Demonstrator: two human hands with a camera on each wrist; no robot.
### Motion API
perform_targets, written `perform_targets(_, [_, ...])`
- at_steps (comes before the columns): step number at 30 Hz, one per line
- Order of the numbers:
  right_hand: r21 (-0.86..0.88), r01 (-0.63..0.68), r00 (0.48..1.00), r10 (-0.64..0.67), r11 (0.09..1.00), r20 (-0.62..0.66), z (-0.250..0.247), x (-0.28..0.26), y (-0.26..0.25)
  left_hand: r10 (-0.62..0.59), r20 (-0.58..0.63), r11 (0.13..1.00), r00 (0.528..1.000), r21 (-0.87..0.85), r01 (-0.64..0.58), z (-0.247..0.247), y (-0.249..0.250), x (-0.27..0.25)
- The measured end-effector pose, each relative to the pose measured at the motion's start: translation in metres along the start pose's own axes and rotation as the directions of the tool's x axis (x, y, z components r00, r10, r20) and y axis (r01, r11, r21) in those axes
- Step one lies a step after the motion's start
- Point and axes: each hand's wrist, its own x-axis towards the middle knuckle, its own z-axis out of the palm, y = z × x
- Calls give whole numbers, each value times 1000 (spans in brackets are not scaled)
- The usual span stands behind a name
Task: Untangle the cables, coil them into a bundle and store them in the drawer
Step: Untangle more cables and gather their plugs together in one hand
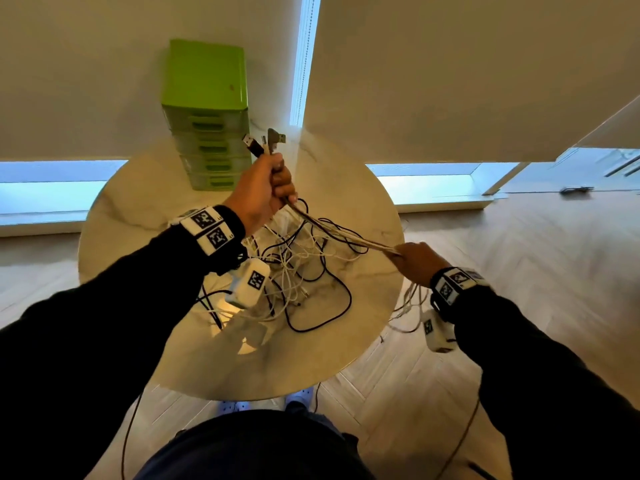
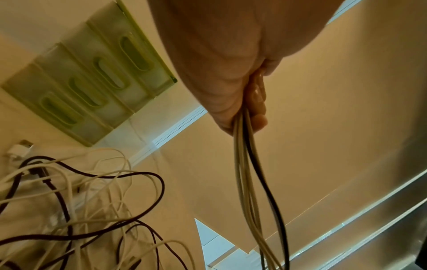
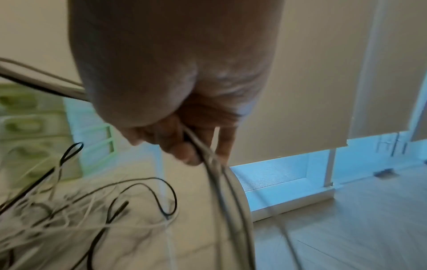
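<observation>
My left hand is raised over the round table and grips a bunch of cables just below their USB plugs, which stick up above the fist. The bunch runs taut down to my right hand at the table's right edge, which grips the same cables; their tails hang off the table below it. In the left wrist view the cables, white and one black, drop from the fist. In the right wrist view several pale cables pass through the fist. A tangle of black and white cables lies on the table.
A green drawer unit with several shut drawers stands at the table's far edge against the wall. The marble table has bare top on its left side. A thin cable trails on the wooden floor near my feet.
</observation>
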Motion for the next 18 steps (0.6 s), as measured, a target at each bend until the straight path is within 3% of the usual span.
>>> perform_targets(2, [16, -32, 996, 33, 999, -78, 0, 5, -3, 49, -57, 999, 997, -18, -50, 1, 0, 3])
perform_targets(4, [-41, 29, 1000, -28, 999, 6, 7, 4, -21, 119, -131, 991, 984, -41, -126, 3, 2, 10])
perform_targets(5, [-84, 95, 990, -85, 992, 108, 11, 2, -34, 150, -171, 986, 974, -45, -160, 3, 3, 14])
perform_targets(9, [-194, 370, 827, -227, 908, 514, 36, 1, -102, 214, -251, 977, 944, 39, -211, -6, 0, 23])
perform_targets(11, [-221, 439, 775, -243, 871, 583, 47, 7, -122, 218, -236, 975, 947, 99, -199, -12, -4, 24])
perform_targets(13, [-204, 463, 755, -263, 863, 600, 48, 13, -132, 209, -232, 975, 950, 124, -184, -22, -5, 25])
perform_targets(15, [-89, 465, 733, -327, 881, 596, 37, 19, -136, 200, -264, 978, 944, 114, -176, -38, -6, 24])
perform_targets(18, [294, 428, 722, -519, 855, 458, 12, 33, -135, 183, -351, 983, 918, 75, -168, -62, -12, 19])
